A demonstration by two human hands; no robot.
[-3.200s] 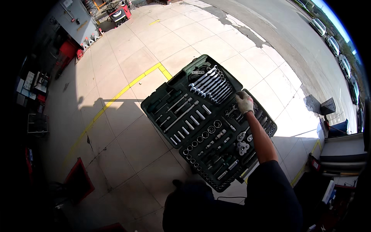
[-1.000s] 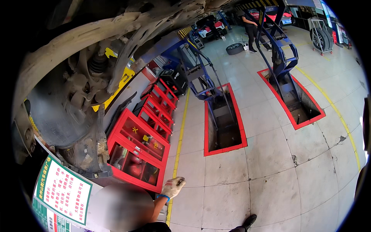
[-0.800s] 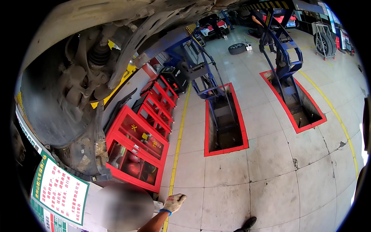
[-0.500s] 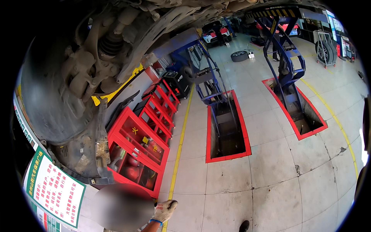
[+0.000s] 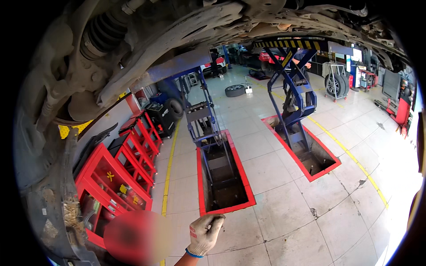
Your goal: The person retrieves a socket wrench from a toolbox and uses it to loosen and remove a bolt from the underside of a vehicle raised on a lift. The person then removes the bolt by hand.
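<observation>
"One hand showed in the head view, then?"

"Just one — the left hand (image 5: 204, 236), in a pale knit glove with a blue wristband (image 5: 194, 253). The right hand was nowhere in sight."

"How did its fingers (image 5: 217, 220) stand?"

"Curled in together, against the thumb. If something small was pinched there, I couldn't tell; no held thing showed."

"What was nearest?"

"A red-framed pit (image 5: 243, 177) in the tiled floor (image 5: 288, 221). It lay straight ahead of the fingertips, its near edge just beyond them as seen from above. I judged the hand to be up in the air and apart from that rim, though depth was hard to read."

"And its long axis?"

"It ran away from the hand, leaning slightly left toward the far end — roughly in line with the fingers, not across them. A blue scissor lift (image 5: 199, 115) stood in it."

"What lay to the sides?"

"To the left, past a yellow floor line (image 5: 168, 177), stood a red cabinet (image 5: 100, 191) with glazed doors. To the right and farther off was a second pit (image 5: 325, 172), its frame also red."

"Anything overhead?"

"The car underbody (image 5: 186, 42), spread across the top, well apart from the glove."
</observation>
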